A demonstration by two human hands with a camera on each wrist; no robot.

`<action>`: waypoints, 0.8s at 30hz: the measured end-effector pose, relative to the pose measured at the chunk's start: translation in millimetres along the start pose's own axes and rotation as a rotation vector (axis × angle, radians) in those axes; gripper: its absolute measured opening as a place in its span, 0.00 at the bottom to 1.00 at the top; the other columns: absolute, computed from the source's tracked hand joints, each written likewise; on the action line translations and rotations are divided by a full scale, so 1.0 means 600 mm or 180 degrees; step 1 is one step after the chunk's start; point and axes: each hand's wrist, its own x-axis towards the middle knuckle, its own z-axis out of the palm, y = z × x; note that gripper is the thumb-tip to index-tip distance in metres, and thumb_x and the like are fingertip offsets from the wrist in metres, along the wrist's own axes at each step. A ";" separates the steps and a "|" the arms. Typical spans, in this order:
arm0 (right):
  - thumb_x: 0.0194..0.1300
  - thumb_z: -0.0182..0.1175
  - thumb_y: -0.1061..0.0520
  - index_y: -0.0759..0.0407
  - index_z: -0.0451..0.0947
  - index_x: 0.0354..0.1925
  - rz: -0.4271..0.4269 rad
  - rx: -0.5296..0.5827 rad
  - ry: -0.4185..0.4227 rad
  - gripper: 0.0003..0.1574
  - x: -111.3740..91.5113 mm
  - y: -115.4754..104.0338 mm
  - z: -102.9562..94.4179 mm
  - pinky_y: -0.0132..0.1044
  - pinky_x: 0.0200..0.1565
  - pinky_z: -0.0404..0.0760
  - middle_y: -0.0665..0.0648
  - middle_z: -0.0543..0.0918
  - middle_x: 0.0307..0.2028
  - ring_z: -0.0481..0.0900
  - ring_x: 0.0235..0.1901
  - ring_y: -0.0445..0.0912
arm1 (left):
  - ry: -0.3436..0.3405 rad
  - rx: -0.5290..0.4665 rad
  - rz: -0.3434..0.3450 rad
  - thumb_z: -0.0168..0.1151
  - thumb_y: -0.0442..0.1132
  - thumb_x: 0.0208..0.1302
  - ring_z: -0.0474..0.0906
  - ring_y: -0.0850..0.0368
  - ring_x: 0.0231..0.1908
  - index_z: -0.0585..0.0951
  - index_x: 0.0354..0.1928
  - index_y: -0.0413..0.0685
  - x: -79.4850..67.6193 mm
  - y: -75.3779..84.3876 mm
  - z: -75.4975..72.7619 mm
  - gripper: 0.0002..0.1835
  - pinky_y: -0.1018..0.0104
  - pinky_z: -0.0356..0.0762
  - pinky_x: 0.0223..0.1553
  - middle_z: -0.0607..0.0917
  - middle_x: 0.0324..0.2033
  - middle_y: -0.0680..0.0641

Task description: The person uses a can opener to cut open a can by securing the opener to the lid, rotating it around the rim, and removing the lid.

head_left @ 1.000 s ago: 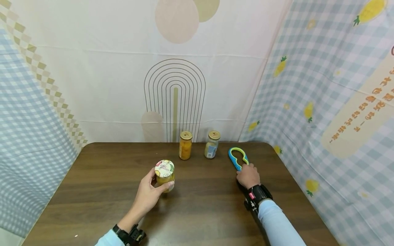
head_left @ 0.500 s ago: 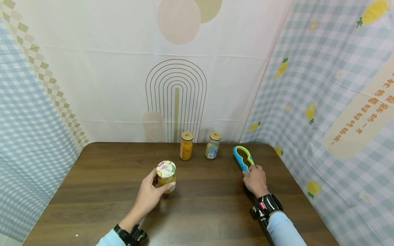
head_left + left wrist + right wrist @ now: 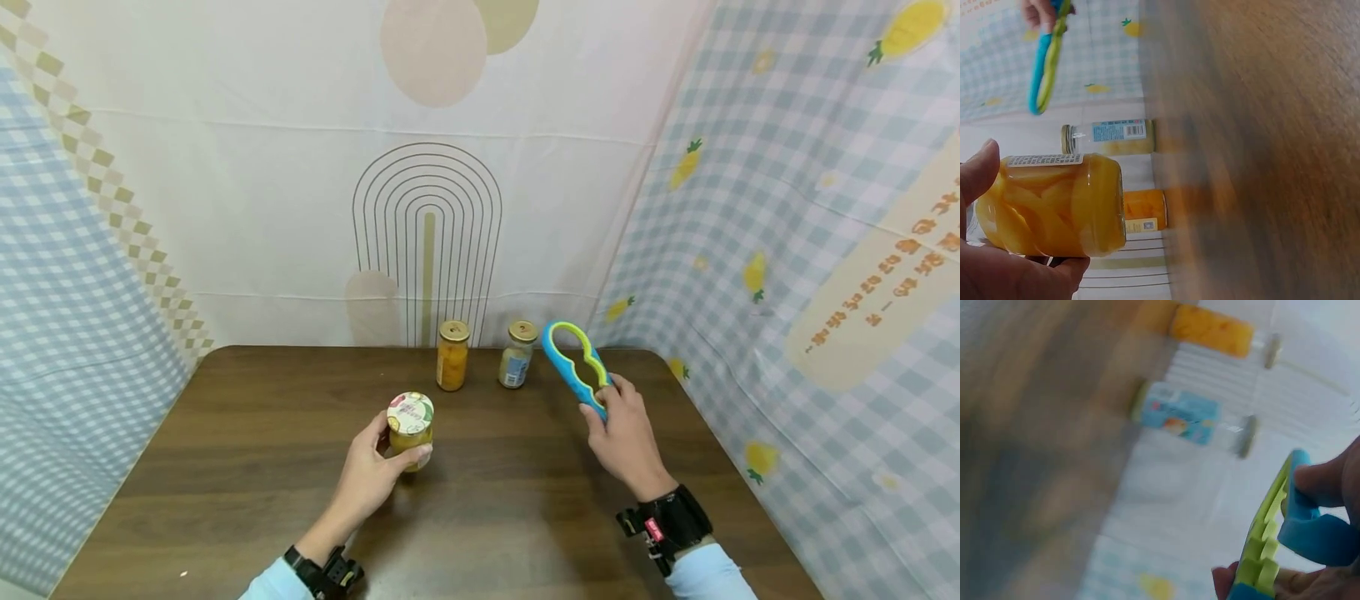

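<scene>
Jar opener [image 3: 572, 379] diagonal, tip [image 3: 552, 330] forward-left

My right hand [image 3: 624, 435] is lifting the opener [image 3: 567, 373], which was lying lower a moment ago, up off the worktop [image 3: 487, 517]. Its looped end is now reaching past the back edge in the head view, and my right wrist is drawing back and rightward. My left hand [image 3: 369, 475] is shifting its jar [image 3: 410, 427] slightly rightward.
</scene>
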 end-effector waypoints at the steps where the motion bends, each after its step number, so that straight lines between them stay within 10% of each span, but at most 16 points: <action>1: 0.77 0.64 0.57 0.65 0.77 0.44 -0.0121 -0.0006 0.0028 0.11 -0.002 -0.011 -0.003 0.65 0.56 0.79 0.76 0.69 0.73 0.72 0.64 0.71 | 0.0005 0.0001 0.0010 0.81 0.46 0.62 0.81 0.44 0.66 0.74 0.74 0.47 0.000 0.001 0.001 0.41 0.46 0.80 0.68 0.85 0.64 0.42; 9: 0.74 0.68 0.58 0.58 0.74 0.39 -0.0734 0.0056 0.0063 0.11 -0.017 -0.094 -0.014 0.60 0.54 0.82 0.74 0.71 0.73 0.74 0.67 0.68 | -0.0017 0.0003 -0.0027 0.81 0.43 0.61 0.80 0.44 0.68 0.74 0.74 0.47 -0.001 0.002 0.004 0.41 0.43 0.79 0.70 0.84 0.66 0.42; 24: 0.74 0.69 0.54 0.53 0.73 0.40 -0.0996 0.0132 -0.0158 0.12 -0.022 -0.146 -0.013 0.52 0.53 0.80 0.67 0.71 0.76 0.75 0.68 0.61 | -0.0024 0.0021 -0.0026 0.81 0.44 0.62 0.80 0.44 0.67 0.73 0.75 0.48 0.002 0.005 0.009 0.41 0.42 0.79 0.69 0.83 0.66 0.43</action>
